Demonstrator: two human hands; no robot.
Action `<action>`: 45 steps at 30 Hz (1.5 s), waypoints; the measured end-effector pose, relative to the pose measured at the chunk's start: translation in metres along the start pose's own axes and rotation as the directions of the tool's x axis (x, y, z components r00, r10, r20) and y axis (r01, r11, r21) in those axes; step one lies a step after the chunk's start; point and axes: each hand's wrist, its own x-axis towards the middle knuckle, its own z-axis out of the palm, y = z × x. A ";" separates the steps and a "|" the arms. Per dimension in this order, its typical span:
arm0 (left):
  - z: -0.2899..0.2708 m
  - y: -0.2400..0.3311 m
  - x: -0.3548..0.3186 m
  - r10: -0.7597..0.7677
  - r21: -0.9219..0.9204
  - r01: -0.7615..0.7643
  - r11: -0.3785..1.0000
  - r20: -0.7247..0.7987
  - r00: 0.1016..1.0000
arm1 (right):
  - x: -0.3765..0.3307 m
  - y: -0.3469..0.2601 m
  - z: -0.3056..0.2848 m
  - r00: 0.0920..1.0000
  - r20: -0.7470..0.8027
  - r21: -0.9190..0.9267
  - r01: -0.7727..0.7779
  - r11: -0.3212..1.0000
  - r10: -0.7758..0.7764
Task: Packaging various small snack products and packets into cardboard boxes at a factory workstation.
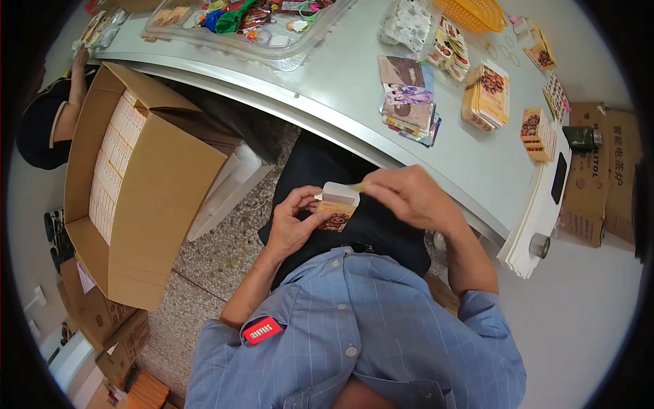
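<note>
Over my lap, my left hand (298, 219) is closed around a small orange-and-yellow cardboard box (335, 217) with a printed picture on its front. The box's top is open, with its white inner flap standing up. My right hand (407, 196) is just to the right of the flap, fingers pinched together. At its fingertips shows a small yellowish thing, blurred and too small to name. On the table (327, 102) ahead lies a spread of printed cards (411, 109). To their right stands a stack of similar boxes (488, 95).
A large carton (167, 225) filled with rows of small boxes (116, 160) stands at the left. A clear plastic tub (293, 58) of small colourful items, a yellow basket (475, 12) and rubber bands (509, 51) are on the table. Another person's arm (71, 102) reaches in at far left.
</note>
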 end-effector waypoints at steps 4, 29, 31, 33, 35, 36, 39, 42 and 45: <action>0.002 0.007 -0.005 -0.018 0.095 0.016 0.995 0.016 1.000 | -0.002 0.007 0.023 0.982 0.185 -0.183 0.002 0.983 0.033; 0.000 0.004 -0.011 0.041 0.101 -0.038 0.994 -0.030 0.999 | 0.177 0.084 -0.169 0.876 -0.467 -0.735 -0.306 0.605 -0.125; 0.000 0.005 -0.012 0.045 0.124 -0.039 0.992 -0.052 0.998 | 0.193 0.091 -0.179 0.898 -0.439 -0.770 -0.356 0.530 -0.037; 0.000 0.002 -0.014 0.040 0.114 -0.031 0.993 -0.070 0.997 | 0.204 0.105 -0.191 0.930 -0.366 -0.829 -0.313 0.464 -0.027; -0.001 0.001 -0.013 0.032 0.104 -0.024 0.994 -0.082 0.996 | 0.211 0.117 -0.199 0.944 -0.321 -0.852 -0.250 0.460 -0.081; -0.001 0.002 -0.013 0.040 0.107 -0.032 0.994 -0.081 0.996 | 0.214 0.122 -0.201 0.951 -0.281 -0.870 -0.194 0.454 -0.132; -0.003 0.001 -0.011 0.036 0.092 -0.028 0.995 -0.081 0.996 | 0.217 0.129 -0.196 0.939 -0.308 -0.851 -0.201 0.485 -0.152; -0.004 0.003 -0.010 0.024 0.083 -0.017 0.996 -0.083 0.996 | 0.220 0.124 -0.201 0.946 -0.318 -0.798 -0.230 0.558 -0.065; -0.004 0.000 -0.009 0.010 0.063 -0.004 0.998 -0.089 0.996 | 0.211 0.123 -0.201 0.924 -0.360 -0.715 -0.185 0.674 -0.127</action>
